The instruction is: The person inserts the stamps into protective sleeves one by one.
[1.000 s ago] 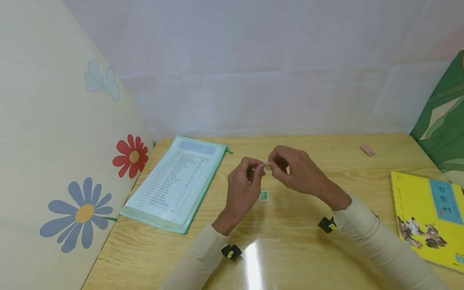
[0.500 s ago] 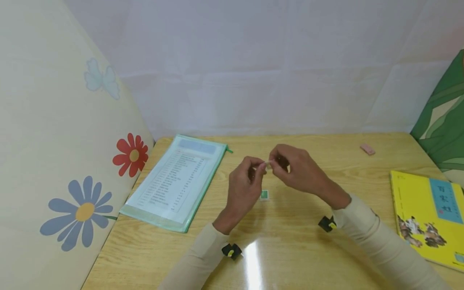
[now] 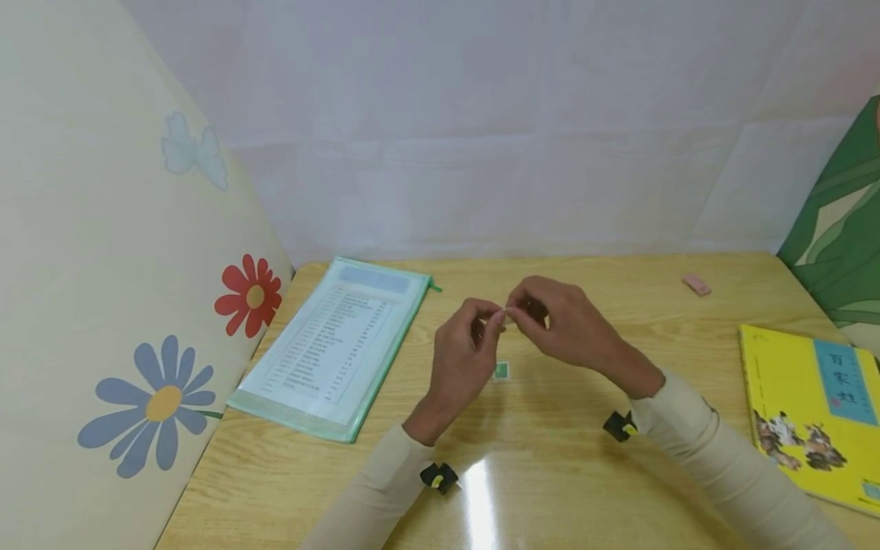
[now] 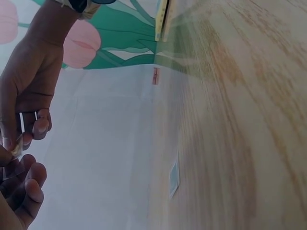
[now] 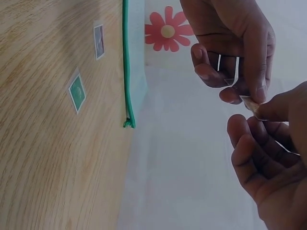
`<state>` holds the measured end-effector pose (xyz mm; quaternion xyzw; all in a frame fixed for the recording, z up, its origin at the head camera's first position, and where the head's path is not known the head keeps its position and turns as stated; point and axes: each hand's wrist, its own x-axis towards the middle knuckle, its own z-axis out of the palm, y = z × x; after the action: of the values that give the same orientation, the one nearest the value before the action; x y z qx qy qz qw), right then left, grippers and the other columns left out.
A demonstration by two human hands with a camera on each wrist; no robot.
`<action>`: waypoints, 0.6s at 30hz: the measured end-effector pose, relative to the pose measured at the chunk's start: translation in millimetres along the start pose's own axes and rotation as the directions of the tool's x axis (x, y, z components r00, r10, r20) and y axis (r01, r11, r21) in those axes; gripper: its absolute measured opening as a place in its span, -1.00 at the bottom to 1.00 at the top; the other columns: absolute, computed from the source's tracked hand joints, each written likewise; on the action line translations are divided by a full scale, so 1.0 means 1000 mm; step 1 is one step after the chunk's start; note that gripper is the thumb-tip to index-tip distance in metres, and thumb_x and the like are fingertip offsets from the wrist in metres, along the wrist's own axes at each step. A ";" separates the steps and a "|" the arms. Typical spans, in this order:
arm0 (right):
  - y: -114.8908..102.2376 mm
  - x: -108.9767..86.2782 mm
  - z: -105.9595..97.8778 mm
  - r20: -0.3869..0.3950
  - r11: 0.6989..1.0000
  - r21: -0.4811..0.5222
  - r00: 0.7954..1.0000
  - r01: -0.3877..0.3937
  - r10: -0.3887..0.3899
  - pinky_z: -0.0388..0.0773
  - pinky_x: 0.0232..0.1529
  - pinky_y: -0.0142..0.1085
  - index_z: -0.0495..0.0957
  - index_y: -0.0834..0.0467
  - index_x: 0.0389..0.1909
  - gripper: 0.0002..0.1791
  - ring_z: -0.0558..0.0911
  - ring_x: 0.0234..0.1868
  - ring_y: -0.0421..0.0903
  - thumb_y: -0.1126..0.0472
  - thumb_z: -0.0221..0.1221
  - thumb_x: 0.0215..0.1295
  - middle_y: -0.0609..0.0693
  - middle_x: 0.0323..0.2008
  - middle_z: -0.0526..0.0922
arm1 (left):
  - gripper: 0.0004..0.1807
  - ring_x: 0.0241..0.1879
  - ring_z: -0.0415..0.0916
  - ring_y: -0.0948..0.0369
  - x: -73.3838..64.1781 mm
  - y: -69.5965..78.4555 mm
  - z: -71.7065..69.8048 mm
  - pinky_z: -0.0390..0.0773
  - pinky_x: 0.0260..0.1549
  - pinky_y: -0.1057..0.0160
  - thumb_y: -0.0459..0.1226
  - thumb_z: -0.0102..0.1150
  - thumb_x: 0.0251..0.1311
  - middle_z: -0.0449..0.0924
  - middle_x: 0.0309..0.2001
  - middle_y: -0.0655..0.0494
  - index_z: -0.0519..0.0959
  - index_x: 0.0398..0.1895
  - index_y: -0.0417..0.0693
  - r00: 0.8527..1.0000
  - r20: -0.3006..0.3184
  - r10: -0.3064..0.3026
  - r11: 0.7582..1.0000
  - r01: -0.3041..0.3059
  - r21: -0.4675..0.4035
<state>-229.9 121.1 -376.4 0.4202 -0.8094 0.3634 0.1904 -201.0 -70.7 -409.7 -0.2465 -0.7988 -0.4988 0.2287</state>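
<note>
My left hand (image 3: 462, 359) and right hand (image 3: 567, 325) meet above the table, fingertips nearly touching. Between thumb and finger of each is a small clear plastic sleeve (image 4: 13, 168) with a pale, tan-looking piece (image 5: 253, 105) at it. Whether that piece lies inside the sleeve is hard to tell; the fingers cover much of it. Below the hands, a green stamp (image 3: 501, 370) with a white border lies on the wood. A second, darker stamp (image 5: 99, 41) lies near it in the right wrist view; the left hand seems to hide it from the head view.
A clear document pouch (image 3: 330, 347) with green edging and a printed list lies left on the wooden table (image 3: 550, 489). A pink eraser-like block (image 3: 697, 284) sits at the back right. A yellow book (image 3: 811, 416) lies at the right edge. Pale cloth hangs behind.
The right fingertips have shifted slightly left, closing the small gap to the left fingertips, so less of the held piece shows. The stamp, pouch and book stay put.
</note>
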 end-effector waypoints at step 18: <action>-0.002 0.000 0.001 -0.017 1.000 -0.002 1.000 -0.005 0.005 0.49 -0.51 -0.40 0.57 0.13 -0.19 -0.96 0.50 -0.48 -0.29 0.29 0.24 0.42 -0.15 -0.35 0.56 | -0.80 -0.55 0.46 0.36 0.001 -0.001 -0.001 0.51 -0.63 0.35 -0.16 0.05 0.51 0.62 -0.31 0.18 0.55 -0.09 -0.11 1.000 0.004 -0.010 1.000 0.010 0.006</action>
<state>-228.6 119.6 -375.8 0.4150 -0.8091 0.3667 0.1966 -202.2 -72.0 -409.3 -0.2430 -0.8020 -0.4969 0.2255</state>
